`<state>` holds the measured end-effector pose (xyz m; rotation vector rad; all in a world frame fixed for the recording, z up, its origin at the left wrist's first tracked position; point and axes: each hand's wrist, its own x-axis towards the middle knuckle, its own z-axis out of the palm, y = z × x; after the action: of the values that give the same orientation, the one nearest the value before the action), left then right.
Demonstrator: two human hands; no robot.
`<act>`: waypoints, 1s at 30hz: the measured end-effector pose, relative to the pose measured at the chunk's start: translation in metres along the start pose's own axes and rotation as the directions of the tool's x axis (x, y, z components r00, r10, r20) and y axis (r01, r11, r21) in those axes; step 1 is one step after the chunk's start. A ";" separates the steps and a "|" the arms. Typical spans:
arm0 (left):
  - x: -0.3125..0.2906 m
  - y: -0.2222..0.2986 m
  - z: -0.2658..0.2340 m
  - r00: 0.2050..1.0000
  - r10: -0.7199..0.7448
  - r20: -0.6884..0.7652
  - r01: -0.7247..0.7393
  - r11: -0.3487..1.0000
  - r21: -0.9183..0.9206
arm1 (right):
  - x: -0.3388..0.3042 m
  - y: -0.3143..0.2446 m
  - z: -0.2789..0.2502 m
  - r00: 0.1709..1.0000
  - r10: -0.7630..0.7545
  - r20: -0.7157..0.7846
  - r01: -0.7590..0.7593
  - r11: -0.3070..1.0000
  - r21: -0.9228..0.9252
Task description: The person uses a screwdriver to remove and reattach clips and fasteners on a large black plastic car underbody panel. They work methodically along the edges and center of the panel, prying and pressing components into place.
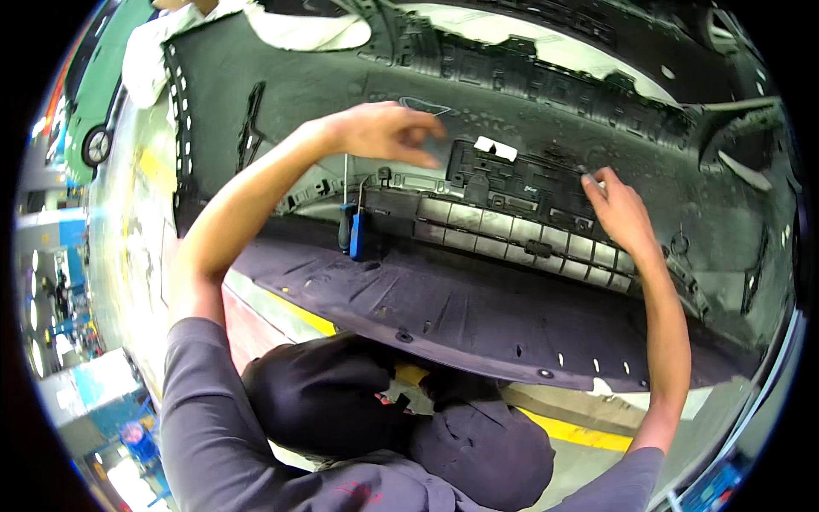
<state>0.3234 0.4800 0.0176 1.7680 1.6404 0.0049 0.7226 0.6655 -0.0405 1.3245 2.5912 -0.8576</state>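
Note:
A large black plastic car bumper [512,98] lies with its ribbed inner side up in front of me. My left hand [388,134] hovers over its left half, fingers apart and empty. Below that hand, a screwdriver with a dark handle [345,229] and a blue-handled tool [357,235] lie side by side. A black bracket plate [520,183] sits mid-bumper, with a white tag [496,149] on its upper edge. At the plate's right end my right hand [623,209] has thumb and fingers pinched around something small and dark that I cannot make out.
The bumper's dark lower lip [444,311] curves toward my knees. Behind my knees' line, yellow floor stripes [580,433] show. A grille strip [512,230] crosses the middle. White cloth [149,60] hangs at the far left corner, near a green car [102,102].

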 end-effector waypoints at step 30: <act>-0.237 0.007 0.130 0.876 -0.221 -0.428 0.201 0.975 -0.092 | -0.008 -0.140 0.020 0.998 -0.070 -0.003 0.068 0.947 0.315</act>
<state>0.3429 0.2101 0.0308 1.6207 2.1293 0.3604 0.6159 0.5850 0.0066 1.2997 2.5868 -1.3328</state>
